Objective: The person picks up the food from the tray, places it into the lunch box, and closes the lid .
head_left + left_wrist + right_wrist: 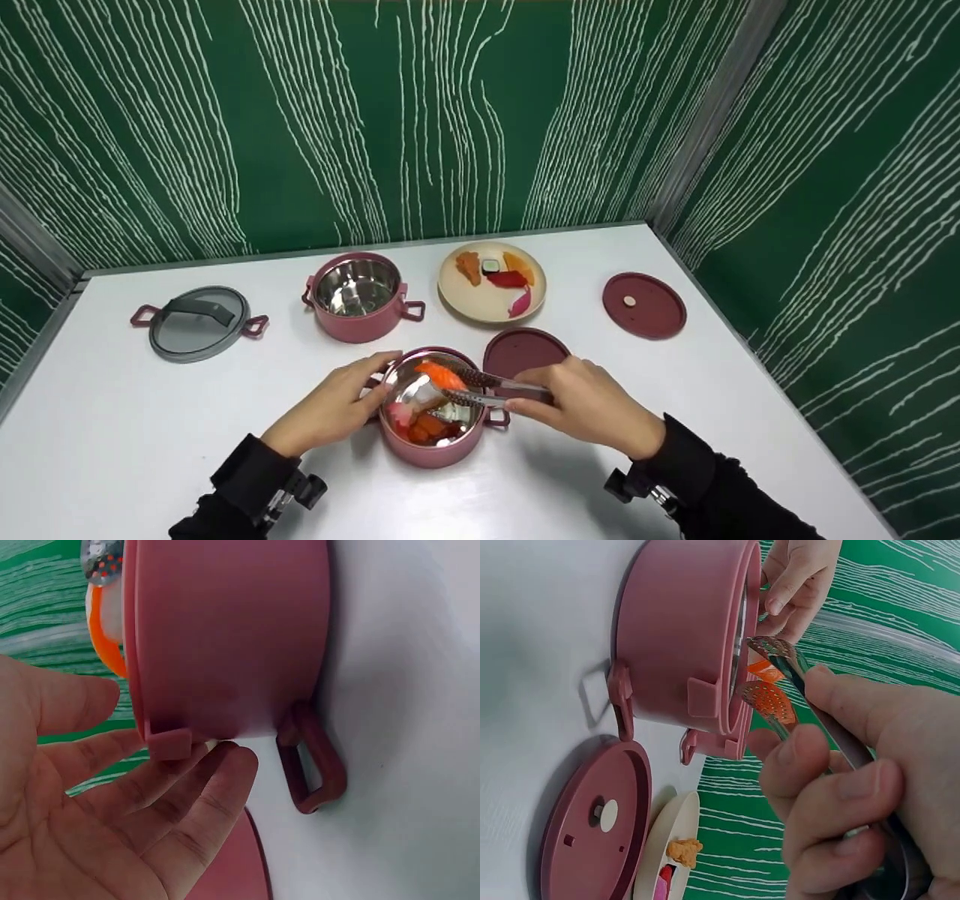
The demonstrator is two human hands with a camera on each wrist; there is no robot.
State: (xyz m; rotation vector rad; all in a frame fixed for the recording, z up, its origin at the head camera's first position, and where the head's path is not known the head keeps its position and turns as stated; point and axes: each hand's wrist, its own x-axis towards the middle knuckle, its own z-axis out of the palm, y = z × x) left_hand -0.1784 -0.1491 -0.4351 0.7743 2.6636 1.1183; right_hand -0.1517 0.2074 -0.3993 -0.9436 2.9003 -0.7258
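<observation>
My right hand (581, 401) grips metal tongs (832, 731) with perforated tips. Between those tips is an orange-and-white toy salmon sushi piece (442, 375), over the opening of the near pink pot (431, 455). Inside the pot lie pink, orange and brown food pieces (427, 427). My left hand (334, 405) rests at the pot's left side, around the handle area. In the left wrist view, its fingers (202, 817) lie fairly straight beside the upper tab, the thumb standing apart near the rim.
A second pink pot (360, 326) stands behind. Right of it, a cream plate (484, 307) bears toy food, including a drumstick (468, 267). A glass lid (199, 330) lies far left. Two dark red lids (521, 349) lie on the right, one partly behind my right hand.
</observation>
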